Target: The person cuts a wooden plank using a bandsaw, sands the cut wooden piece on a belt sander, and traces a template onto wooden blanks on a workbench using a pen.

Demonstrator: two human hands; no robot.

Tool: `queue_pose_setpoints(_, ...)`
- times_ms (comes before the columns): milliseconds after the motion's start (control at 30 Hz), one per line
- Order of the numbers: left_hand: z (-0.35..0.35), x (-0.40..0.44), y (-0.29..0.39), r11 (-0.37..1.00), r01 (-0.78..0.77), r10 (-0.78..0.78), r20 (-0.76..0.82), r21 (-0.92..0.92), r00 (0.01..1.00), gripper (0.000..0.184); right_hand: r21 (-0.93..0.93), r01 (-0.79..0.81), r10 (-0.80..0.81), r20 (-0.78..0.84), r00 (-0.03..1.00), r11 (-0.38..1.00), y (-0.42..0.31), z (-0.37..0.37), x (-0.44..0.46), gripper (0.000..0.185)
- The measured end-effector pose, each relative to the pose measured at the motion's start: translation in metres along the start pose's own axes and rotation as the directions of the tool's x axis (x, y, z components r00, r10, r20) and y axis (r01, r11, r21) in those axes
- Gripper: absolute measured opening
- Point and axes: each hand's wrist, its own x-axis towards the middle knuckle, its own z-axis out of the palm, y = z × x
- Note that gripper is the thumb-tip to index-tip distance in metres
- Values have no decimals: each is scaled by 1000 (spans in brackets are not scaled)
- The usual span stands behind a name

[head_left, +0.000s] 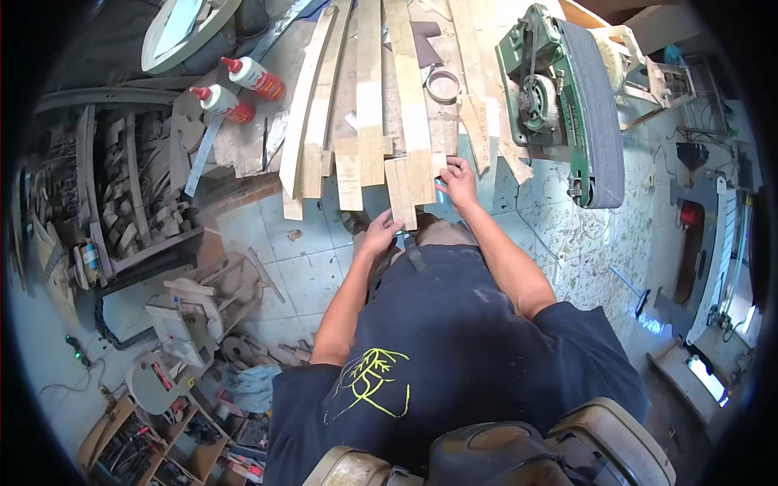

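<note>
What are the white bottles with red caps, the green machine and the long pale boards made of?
White bottles with red caps: likely smooth plastic, with a slight shine. Green machine: probably painted metal, going by its hard-edged frame. Long pale boards: wood, seemingly unvarnished, with dull faces and streaky grain.

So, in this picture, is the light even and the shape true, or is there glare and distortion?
Head view: strong wide-angle distortion, with dark rounded corners and bent shapes near the edges; light uneven, with glare patches at far right and pale, bright wood strips; the shirt is dark; left hand and right hand look fairly sharp.
</note>
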Motion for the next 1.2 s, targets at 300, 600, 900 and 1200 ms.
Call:
queue_pose_setpoints(300, 8, 8, -2, 997, 16, -13, -47, 73, 999, 55, -24, 14, -13, 49, 999, 1000, -2, -5, 2, 33)
queue_pose_setpoints(600, 13, 3, 1, 997, 21, -17, -52, 69, 998, 57, -102, 62, -59, 27, 998, 993, 3, -2, 3, 34)
queue_pose_setpoints(900, 22, 7, -11, 996, -61, 68, -130, 59, 989, 57, -110, 145, -137, 72, 988, 983, 2, -2, 7, 47)
queue_pose_setpoints(1200, 29, -24, 19, 997, -19, 28, -117, 77, 993, 55, 49, 72, -75, 66, 995, 996, -19, 0, -8, 60)
